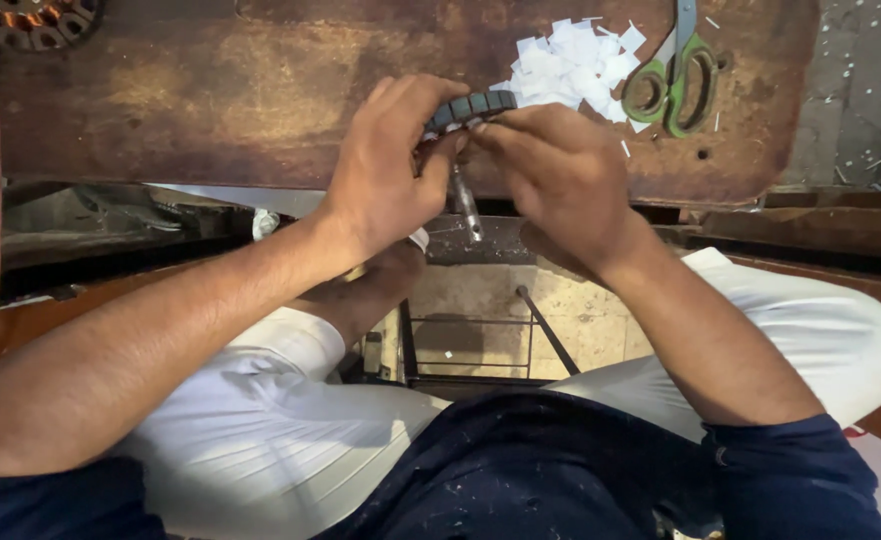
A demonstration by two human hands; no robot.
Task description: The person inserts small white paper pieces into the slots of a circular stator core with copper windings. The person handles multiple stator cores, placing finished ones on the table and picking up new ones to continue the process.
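Both hands grasp the slotted rotor core (472,106): left hand (385,170) at 9 o'clock, right hand (560,175) at 3. Its shaft (465,205) points toward 6 o'clock. Paper slips (575,65) lie at 1 o'clock.

A small motor rotor (472,105), a dark laminated core with slotted segments on a grey metal shaft (465,205), sits above the near edge of the brown bench (210,100). Only its upper rim and the shaft, pointing down toward the lap, show.
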